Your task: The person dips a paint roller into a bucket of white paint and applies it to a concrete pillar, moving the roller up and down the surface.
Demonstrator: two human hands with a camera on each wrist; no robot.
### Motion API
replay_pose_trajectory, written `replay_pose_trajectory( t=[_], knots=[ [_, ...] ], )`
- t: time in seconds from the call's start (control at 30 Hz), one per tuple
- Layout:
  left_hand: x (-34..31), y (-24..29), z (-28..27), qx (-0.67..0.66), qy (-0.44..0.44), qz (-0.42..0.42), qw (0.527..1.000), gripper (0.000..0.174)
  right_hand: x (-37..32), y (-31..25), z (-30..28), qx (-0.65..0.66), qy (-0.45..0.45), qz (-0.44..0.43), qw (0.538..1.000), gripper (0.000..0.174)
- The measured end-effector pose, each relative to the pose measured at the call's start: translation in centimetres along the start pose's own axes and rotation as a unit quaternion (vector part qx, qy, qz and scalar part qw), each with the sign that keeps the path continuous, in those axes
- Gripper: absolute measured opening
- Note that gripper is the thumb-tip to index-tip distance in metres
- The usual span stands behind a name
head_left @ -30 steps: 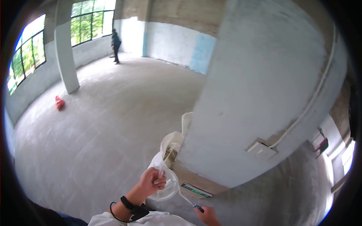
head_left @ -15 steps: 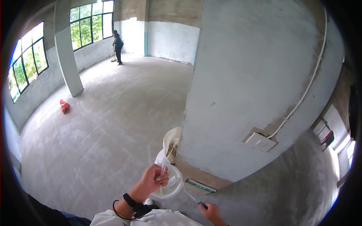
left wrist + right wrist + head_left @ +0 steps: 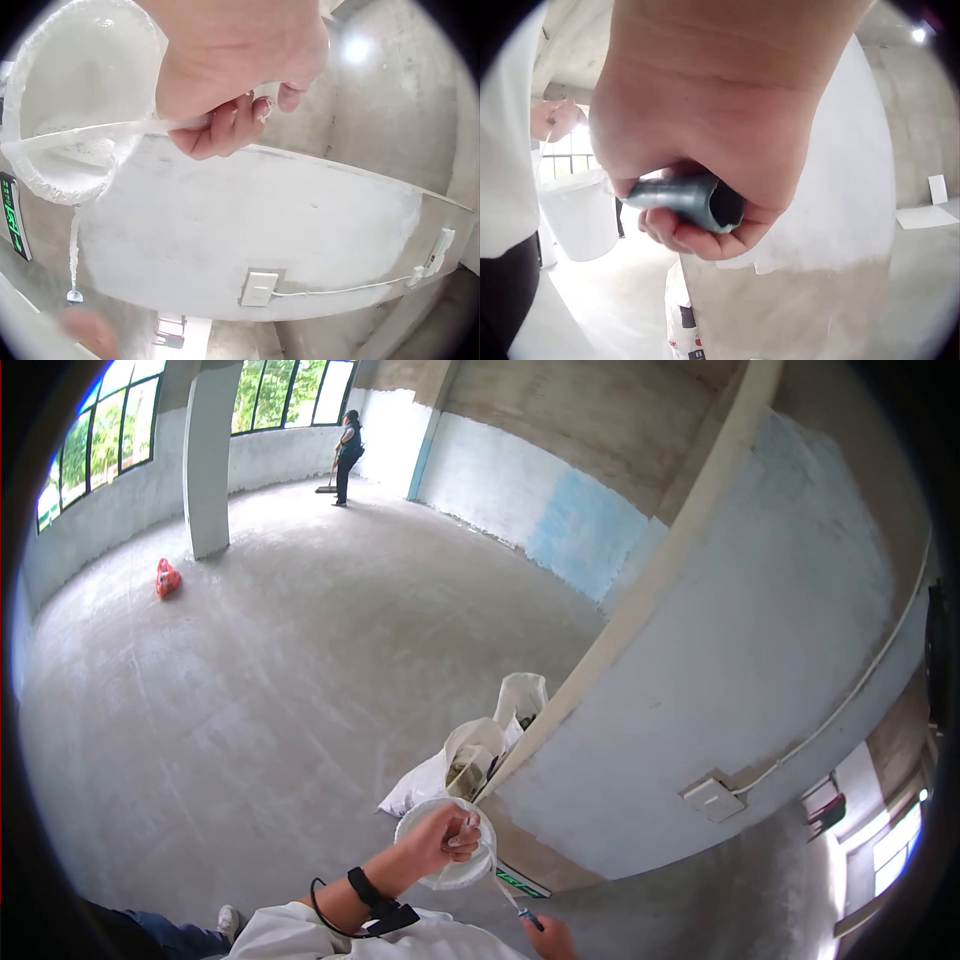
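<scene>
A white bucket (image 3: 458,879) with paint-crusted rim hangs from my left hand (image 3: 447,841). The fingers curl around its pale strap-like handle (image 3: 90,133), and white paint marks the fingertips. Low at the right, my right hand (image 3: 552,938) grips the hollow blue-grey handle (image 3: 676,199) of what looks like a paint roller. Its thin, white-coated rod (image 3: 73,251) runs up to the bucket rim. The far end of the tool is hidden at the bucket.
Beside the bucket, two white sacks (image 3: 425,780) stand against a part-painted wall (image 3: 700,660) with a switch plate (image 3: 713,798). A green exit sign (image 3: 522,882) is low on it. Farther off are a red bag (image 3: 167,578), a pillar (image 3: 206,470) and a person (image 3: 348,458) with a broom.
The head view has shifted, so the wall edge sits farther right and a second sack shows fully. Both hands keep their holds on the bucket handle and the paint roller.
</scene>
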State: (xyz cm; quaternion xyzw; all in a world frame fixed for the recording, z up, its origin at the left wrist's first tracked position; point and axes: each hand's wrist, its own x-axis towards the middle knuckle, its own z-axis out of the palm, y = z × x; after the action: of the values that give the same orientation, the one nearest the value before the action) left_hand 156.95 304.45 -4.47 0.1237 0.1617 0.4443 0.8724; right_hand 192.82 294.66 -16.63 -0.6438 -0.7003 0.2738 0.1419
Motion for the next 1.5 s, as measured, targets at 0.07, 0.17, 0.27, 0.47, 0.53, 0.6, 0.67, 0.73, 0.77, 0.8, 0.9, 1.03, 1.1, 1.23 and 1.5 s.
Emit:
replay_pose_trajectory(
  t=[0.07, 0.17, 0.27, 0.47, 0.53, 0.6, 0.67, 0.73, 0.77, 0.8, 0.9, 1.03, 1.1, 1.23, 1.5],
  knots=[
    [0.0, 0.6, -1.0, -0.004, -0.020, 0.004, 1.000, 0.015, 0.8, -0.8, 0.6, -0.002, -0.034, 0.007, 0.999, 0.033],
    [-0.8, 1.6, -2.0, -0.006, -0.033, 0.006, 0.999, 0.014, 1.2, -2.9, 1.1, -0.031, -0.068, 0.016, 0.997, 0.035],
    [-1.6, 3.1, -2.9, -0.004, -0.033, 0.007, 0.999, 0.015, 1.1, -5.0, 2.0, -0.050, -0.045, 0.002, 0.998, 0.036],
    [-3.1, 5.5, -4.9, -0.015, -0.054, -0.004, 0.998, 0.016, 1.1, -6.5, 4.4, -0.027, -0.048, 0.013, 0.998, 0.037],
    [-3.5, 6.2, -5.4, -0.015, -0.056, -0.011, 0.998, 0.016, 1.2, -8.8, 4.4, -0.023, -0.062, 0.034, 0.997, 0.038],
    [-4.1, 6.7, -5.8, -0.014, -0.044, -0.014, 0.999, 0.017, 1.0, -10.7, 4.9, 0.010, -0.033, 0.010, 0.999, 0.040],
    [-4.8, 7.4, -5.6, -0.010, -0.035, -0.024, 0.999, 0.017, 0.9, -10.0, 6.0, 0.023, -0.036, 0.013, 0.999, 0.039],
    [-5.1, 7.8, -5.8, -0.004, -0.027, -0.031, 0.999, 0.017, 0.6, -11.3, 6.2, 0.035, -0.040, 0.013, 0.998, 0.038],
    [-5.2, 7.9, -6.1, -0.008, -0.031, -0.036, 0.999, 0.017, 0.5, -12.1, 6.1, 0.026, -0.042, 0.020, 0.999, 0.038],
    [-5.4, 8.1, -6.3, -0.010, -0.034, -0.040, 0.999, 0.017, 0.5, -13.1, 6.0, 0.017, -0.043, 0.027, 0.999, 0.038],
    [-6.0, 8.7, -6.3, -0.008, -0.022, -0.049, 0.999, 0.016, -0.1, -14.1, 6.5, 0.052, -0.036, 0.048, 0.997, 0.039],
    [-6.4, 9.2, -6.7, 0.003, -0.014, -0.057, 0.998, 0.016, -0.5, -14.1, 7.3, -0.026, -0.029, 0.035, 0.999, 0.039],
    [-6.8, 9.4, -6.5, 0.008, -0.014, -0.056, 0.998, 0.016, -0.9, -14.1, 7.9, 0.032, -0.015, 0.015, 0.999, 0.040],
    [-7.0, 9.6, -6.6, 0.017, -0.019, -0.055, 0.998, 0.016, -0.8, -14.3, 8.2, -0.007, -0.007, 0.026, 1.000, 0.040],
    [-6.9, 9.9, -7.0, 0.008, -0.019, -0.062, 0.998, 0.018, -1.4, -15.0, 7.9, 0.031, -0.011, 0.009, 0.999, 0.041]
  ],
)
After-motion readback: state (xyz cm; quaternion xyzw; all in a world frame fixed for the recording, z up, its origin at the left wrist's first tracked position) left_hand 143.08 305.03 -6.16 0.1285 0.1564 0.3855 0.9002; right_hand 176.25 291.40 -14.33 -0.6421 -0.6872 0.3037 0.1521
